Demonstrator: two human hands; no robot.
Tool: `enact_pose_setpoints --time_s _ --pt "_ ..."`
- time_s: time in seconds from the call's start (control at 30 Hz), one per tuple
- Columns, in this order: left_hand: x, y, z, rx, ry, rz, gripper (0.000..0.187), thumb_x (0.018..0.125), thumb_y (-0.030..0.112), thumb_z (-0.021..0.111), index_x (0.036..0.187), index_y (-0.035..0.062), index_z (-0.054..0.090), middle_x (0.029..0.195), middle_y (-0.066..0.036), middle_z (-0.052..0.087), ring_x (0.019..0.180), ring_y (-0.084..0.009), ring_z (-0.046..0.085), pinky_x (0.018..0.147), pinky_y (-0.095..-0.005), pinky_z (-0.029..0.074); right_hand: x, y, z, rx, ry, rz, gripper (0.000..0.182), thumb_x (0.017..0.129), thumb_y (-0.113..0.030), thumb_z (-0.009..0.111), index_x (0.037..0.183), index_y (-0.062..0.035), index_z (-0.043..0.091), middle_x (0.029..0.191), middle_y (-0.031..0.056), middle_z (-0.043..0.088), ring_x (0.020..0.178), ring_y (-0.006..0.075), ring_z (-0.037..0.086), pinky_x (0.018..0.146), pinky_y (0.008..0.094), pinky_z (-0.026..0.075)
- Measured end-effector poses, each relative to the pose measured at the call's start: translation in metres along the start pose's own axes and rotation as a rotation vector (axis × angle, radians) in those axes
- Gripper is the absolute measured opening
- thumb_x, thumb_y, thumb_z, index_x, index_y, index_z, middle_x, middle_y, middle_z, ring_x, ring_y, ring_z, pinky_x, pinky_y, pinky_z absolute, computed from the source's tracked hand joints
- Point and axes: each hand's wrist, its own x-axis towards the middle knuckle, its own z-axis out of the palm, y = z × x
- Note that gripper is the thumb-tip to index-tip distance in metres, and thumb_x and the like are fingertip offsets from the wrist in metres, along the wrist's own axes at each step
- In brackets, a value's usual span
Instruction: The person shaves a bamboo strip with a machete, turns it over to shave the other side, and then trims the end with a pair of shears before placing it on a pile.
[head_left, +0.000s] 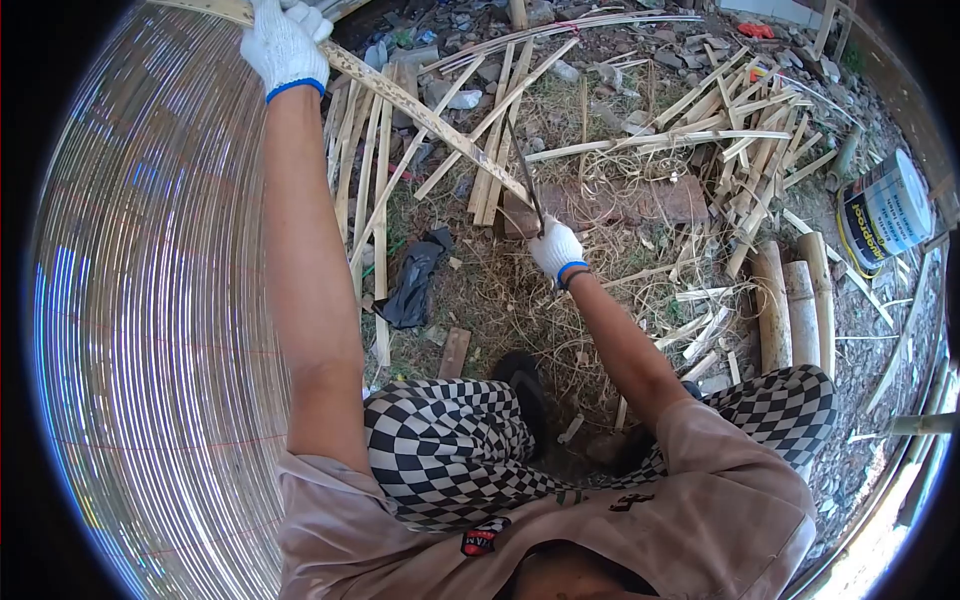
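My left hand (283,48), in a white knit glove with a blue cuff, is closed around a long flat bamboo strip (400,98) near its upper end. The strip slants down to the right, and its lower end comes close to my right hand (557,250). That hand wears a matching glove and is wrapped round the handle of a dark, narrow-bladed knife (522,162). Its blade points up and away from me and crosses the strip near the strip's lower end. Just beyond the right hand lies a brown wooden block (665,203) strewn with thin curled shavings.
A slatted bamboo screen (170,300) fills the left side. Split bamboo pieces (765,140) are heaped at upper right. An Aquaproof bucket (885,215) stands at far right, near several bamboo poles (800,305). A black plastic bag (412,280) lies on the ground before my knees.
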Motion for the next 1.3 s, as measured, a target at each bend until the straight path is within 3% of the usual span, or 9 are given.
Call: enact_pose_setpoints --time_s 0.13,0.27,0.7,0.8,0.83,0.93,1.17,1.27,1.3 --pt "-0.012 0.004 0.006 0.031 0.118 0.024 0.041 0.102 0.038 0.059 0.090 -0.0007 0.054 0.079 -0.009 0.052 0.061 -0.0181 0.047 0.051 -0.0330 0.040 0.008 0.023 0.012 0.073 0.008 -0.049 0.037 0.084 -0.025 0.062 0.111 -0.0017 0.069 0.103 0.0297 0.071 0.100 0.0454 0.068 0.090 0.0481 0.055" --pt "0.011 -0.006 -0.025 -0.026 -0.030 -0.036 0.040 0.103 0.039 0.058 0.090 0.0011 0.055 0.075 -0.009 0.049 0.059 -0.0186 0.046 0.050 -0.0333 0.039 -0.005 0.023 -0.001 0.042 -0.021 0.022 0.039 0.083 -0.025 0.063 0.114 -0.0018 0.067 0.099 0.0291 0.071 0.097 0.0447 0.069 0.086 0.0496 0.056" --pt "-0.031 0.005 -0.022 0.116 0.278 0.045 0.033 0.100 0.029 0.055 0.088 -0.0008 0.051 0.076 -0.009 0.047 0.056 -0.0181 0.041 0.049 -0.0348 0.036 0.017 0.028 0.030 0.004 0.009 -0.033 0.048 0.088 -0.028 0.064 0.128 -0.0024 0.054 0.092 0.0304 0.070 0.091 0.0462 0.070 0.079 0.0531 0.056" --pt "-0.025 -0.002 -0.039 0.121 0.199 0.046 0.033 0.100 0.029 0.054 0.087 -0.0004 0.050 0.076 -0.008 0.046 0.057 -0.0183 0.041 0.050 -0.0356 0.039 -0.017 0.010 0.020 -0.024 0.083 -0.097 0.045 0.089 -0.029 0.064 0.124 -0.0021 0.057 0.094 0.0299 0.071 0.091 0.0454 0.070 0.078 0.0528 0.056" --pt "-0.022 -0.005 -0.047 0.128 0.199 0.035 0.032 0.102 0.028 0.053 0.085 0.0024 0.049 0.076 -0.006 0.045 0.059 -0.0182 0.041 0.058 -0.0387 0.051 -0.024 0.009 0.016 -0.079 0.076 -0.056 0.043 0.089 -0.029 0.064 0.123 -0.0022 0.058 0.094 0.0298 0.071 0.090 0.0456 0.070 0.077 0.0522 0.056" --pt "-0.043 -0.003 -0.040 0.019 0.230 0.055 0.040 0.105 0.047 0.055 0.081 0.0152 0.051 0.056 0.007 0.033 0.042 -0.0087 0.029 0.039 -0.0285 0.025 0.000 0.037 0.017 0.238 -0.084 0.049 0.035 0.087 -0.023 0.061 0.115 -0.0021 0.063 0.089 0.0281 0.072 0.087 0.0422 0.072 0.075 0.0513 0.056" --pt "-0.067 0.008 -0.054 0.078 0.244 0.072 0.041 0.106 0.046 0.053 0.081 0.0137 0.049 0.059 0.005 0.035 0.044 -0.0098 0.029 0.041 -0.0295 0.026 -0.020 0.034 0.042 -0.149 0.105 -0.021 0.036 0.088 -0.025 0.063 0.112 0.0007 0.065 0.091 0.0275 0.072 0.087 0.0443 0.071 0.077 0.0536 0.057" --pt "-0.076 0.018 -0.056 0.036 0.232 0.007 0.041 0.107 0.045 0.052 0.081 0.0136 0.049 0.059 0.005 0.033 0.045 -0.0103 0.030 0.042 -0.0298 0.028 -0.011 0.039 0.015 0.316 -0.119 0.152 0.035 0.087 -0.026 0.063 0.108 0.0019 0.065 0.093 0.0284 0.072 0.088 0.0442 0.071 0.078 0.0507 0.056" --pt "-0.078 0.022 -0.054 0.010 0.232 -0.029 0.041 0.107 0.045 0.052 0.081 0.0136 0.049 0.058 0.005 0.033 0.045 -0.0106 0.030 0.043 -0.0299 0.028 -0.008 0.052 0.022 0.156 0.085 -0.021 0.030 0.087 -0.026 0.063 0.100 0.0012 0.067 0.083 0.0249 0.071 0.081 0.0397 0.072 0.075 0.0447 0.057"
